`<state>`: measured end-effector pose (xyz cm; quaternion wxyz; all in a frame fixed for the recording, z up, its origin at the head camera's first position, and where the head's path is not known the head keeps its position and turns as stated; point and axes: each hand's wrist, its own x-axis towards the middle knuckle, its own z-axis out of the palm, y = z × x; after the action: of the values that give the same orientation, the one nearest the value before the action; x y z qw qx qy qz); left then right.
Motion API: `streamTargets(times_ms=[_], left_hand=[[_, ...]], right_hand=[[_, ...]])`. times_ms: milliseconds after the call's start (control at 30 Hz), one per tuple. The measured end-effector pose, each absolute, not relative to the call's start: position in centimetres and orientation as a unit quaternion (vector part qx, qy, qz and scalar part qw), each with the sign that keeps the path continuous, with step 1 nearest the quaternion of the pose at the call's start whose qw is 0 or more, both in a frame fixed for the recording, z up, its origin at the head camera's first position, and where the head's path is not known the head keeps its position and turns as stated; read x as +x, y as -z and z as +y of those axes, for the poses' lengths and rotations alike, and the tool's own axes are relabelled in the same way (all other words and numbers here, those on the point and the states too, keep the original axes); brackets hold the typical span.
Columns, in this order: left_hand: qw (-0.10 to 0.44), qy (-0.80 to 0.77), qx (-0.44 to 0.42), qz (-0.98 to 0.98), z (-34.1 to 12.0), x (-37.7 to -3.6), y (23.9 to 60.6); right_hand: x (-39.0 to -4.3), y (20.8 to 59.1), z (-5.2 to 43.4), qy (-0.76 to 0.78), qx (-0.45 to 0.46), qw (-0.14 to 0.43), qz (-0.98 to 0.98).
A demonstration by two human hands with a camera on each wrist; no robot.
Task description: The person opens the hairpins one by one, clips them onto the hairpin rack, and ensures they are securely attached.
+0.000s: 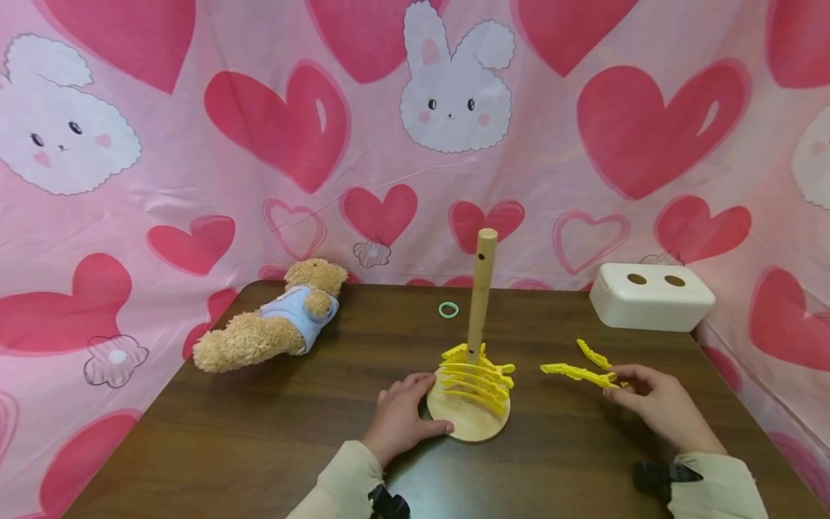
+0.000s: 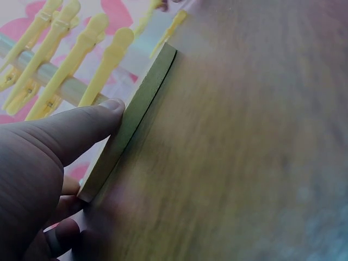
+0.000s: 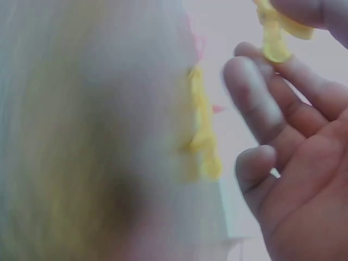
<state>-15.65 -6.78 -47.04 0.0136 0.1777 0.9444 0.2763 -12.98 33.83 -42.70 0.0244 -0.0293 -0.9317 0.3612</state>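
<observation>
Head view, left to right: teddy bear (image 1: 272,324) lying on its side at the far left of the brown table (image 1: 259,440), small green ring (image 1: 448,310) further back near the middle, then the wooden stand (image 1: 473,425) with upright dowel (image 1: 482,288) and a stack of yellow clips (image 1: 476,378) fanned around its lower part. Left hand (image 1: 402,418) rests on the table against the stand's round base, fingers loosely bent, thumb pressed to the rim; left wrist view confirms thumb (image 2: 81,125) on the base edge, steadying rather than gripping around it. Right of the stand, right hand (image 1: 655,404) pinches one yellow clip (image 1: 573,372) at its near end, long end pointing toward the stand, low over the table; a second loose clip (image 1: 593,354) sits just behind it. Right wrist view is blurred, but shows fingertips (image 3: 283,54) closed on yellow plastic, other fingers relaxed. White box (image 1: 650,295) with two holes at the far right rear. Judgement: clip is light, stiff plastic, likely sprung and a bit slick, so hold it at the handle end. Stand looks light and tippy with the tall dowel, hence bracing at the base. Both forearms low, wrists near the table edge.
</observation>
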Motion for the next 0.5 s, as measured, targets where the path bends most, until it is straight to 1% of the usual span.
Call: streamTargets(times_ms=[133, 233, 333, 500], left_hand=[[0.018, -0.276, 0.174, 0.945, -6.8, -15.6, 47.0], [0.019, -0.277, 0.172, 0.945, -6.7, -15.5, 46.9], [0.020, -0.276, 0.170, 0.946, -6.7, -15.5, 46.8], [0.022, -0.276, 0.167, 0.946, -6.7, -15.5, 46.7]], right_hand=[[-12.7, 41.4, 32.4, -0.396, -0.027, 0.085, -0.914], [-12.5, 40.5, 31.5, -0.398, -0.015, 0.115, -0.910], [-12.3, 39.7, 30.7, -0.386, -0.011, 0.124, -0.914], [-11.8, 38.7, 29.7, -0.382, -0.004, 0.117, -0.917]])
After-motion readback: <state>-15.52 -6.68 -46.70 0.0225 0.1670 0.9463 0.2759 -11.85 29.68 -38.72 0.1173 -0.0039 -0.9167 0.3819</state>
